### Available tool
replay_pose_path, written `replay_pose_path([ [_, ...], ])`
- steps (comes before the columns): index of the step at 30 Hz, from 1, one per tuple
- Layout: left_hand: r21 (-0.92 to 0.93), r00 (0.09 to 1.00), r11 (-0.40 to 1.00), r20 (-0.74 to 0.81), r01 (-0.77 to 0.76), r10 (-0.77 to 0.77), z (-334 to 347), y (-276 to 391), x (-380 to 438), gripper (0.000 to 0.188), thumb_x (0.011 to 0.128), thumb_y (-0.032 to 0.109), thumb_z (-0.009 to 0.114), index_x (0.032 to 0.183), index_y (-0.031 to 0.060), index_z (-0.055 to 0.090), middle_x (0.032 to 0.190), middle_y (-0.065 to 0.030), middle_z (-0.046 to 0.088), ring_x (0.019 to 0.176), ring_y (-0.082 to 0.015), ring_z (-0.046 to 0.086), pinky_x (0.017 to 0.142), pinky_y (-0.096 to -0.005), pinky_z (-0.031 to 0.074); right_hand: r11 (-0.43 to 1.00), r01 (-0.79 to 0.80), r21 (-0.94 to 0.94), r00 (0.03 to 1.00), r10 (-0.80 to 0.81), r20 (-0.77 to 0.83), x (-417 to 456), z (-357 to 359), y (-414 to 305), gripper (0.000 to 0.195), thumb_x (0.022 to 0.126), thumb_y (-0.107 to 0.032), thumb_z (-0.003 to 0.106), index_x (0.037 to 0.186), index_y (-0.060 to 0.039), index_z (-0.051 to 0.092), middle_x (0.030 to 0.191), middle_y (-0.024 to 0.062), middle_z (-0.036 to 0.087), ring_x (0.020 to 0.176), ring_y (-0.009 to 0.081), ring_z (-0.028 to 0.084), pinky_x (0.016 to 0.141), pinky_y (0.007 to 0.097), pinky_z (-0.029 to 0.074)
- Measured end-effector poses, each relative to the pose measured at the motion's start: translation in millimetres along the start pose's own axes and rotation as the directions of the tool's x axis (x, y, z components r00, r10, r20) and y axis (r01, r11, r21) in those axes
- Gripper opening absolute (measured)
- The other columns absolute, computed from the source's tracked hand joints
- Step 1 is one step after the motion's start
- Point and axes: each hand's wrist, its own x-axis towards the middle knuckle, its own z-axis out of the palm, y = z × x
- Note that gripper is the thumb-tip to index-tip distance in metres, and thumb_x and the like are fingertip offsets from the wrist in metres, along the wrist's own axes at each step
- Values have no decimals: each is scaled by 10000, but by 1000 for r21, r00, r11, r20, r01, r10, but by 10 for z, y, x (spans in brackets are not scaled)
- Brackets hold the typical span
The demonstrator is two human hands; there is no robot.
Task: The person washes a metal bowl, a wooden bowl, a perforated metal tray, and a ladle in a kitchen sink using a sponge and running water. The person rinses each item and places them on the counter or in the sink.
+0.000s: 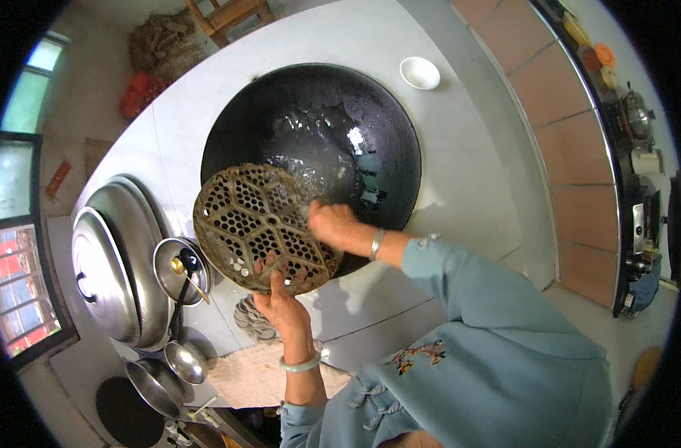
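Note:
My left hand (284, 313) grips the near rim of a round perforated steamer rack (272, 219), thumb on top and fingertips showing through the holes. The rack is tilted over the left, near side of a large black wok (318, 129) set in the counter. My right hand (334, 225) is closed at the rack's right side, over the wok; something pale and blurred shows at its fingers, too unclear to name. The wok's inside looks wet and shiny. A crumpled grey cloth (254, 320) lies on the counter just left of my left hand.
Large metal lids (106, 274) lean at the left, beside a metal bowl (167, 263) holding ladles. A metal ladle (186, 362), a metal pan (157, 386) and a faucet (203, 417) are at the lower left. A white bowl (420, 73) sits beyond the wok. A wooden stool (231, 17) stands behind the counter.

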Motion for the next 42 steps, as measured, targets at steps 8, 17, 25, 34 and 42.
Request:
replay_pose_path([
  [8,186,953,937,128,-294,274,62,940,-274,367,967,61,502,1326,3,451,1226,-157,598,1065,-238,605,767,-343,576,995,-103,-12,980,99,-174,-321,-387,733,209,874,-78,472,1018,62,529,994,266,614,928,393,629,817,474,506],
  [17,408,905,818,303,-406,298,43,1081,-754,267,986,27,461,1242,-15,527,1139,-106,649,1030,-145,598,825,-259,478,997,68,41,878,-40,-476,-1185,-279,548,232,856,-74,536,1039,68,552,1090,248,546,1041,392,548,915,456,467],
  [25,31,970,981,158,-189,182,-537,956,-932,299,946,17,511,1245,28,501,1183,-124,627,980,-201,635,738,-303,557,924,112,365,901,60,-429,-1535,-309,225,380,893,-213,614,1148,57,534,1109,199,583,1016,358,580,879,423,485],
  [34,-425,999,905,22,-11,23,-1485,760,-1930,399,893,48,602,1275,-3,500,1200,-121,608,1071,-256,612,923,-406,510,-10,-94,996,958,-274,87,-1899,-927,-511,314,927,-168,569,1196,-7,560,1082,76,659,967,141,619,849,302,497],
  [42,-543,909,797,-417,-265,19,-1327,564,-2678,365,935,152,590,1232,-50,527,1194,-137,615,1065,-250,612,926,-402,511,99,-321,942,741,-593,315,-1460,-891,-851,281,937,-82,537,1192,35,532,1116,154,643,982,202,644,866,355,542],
])
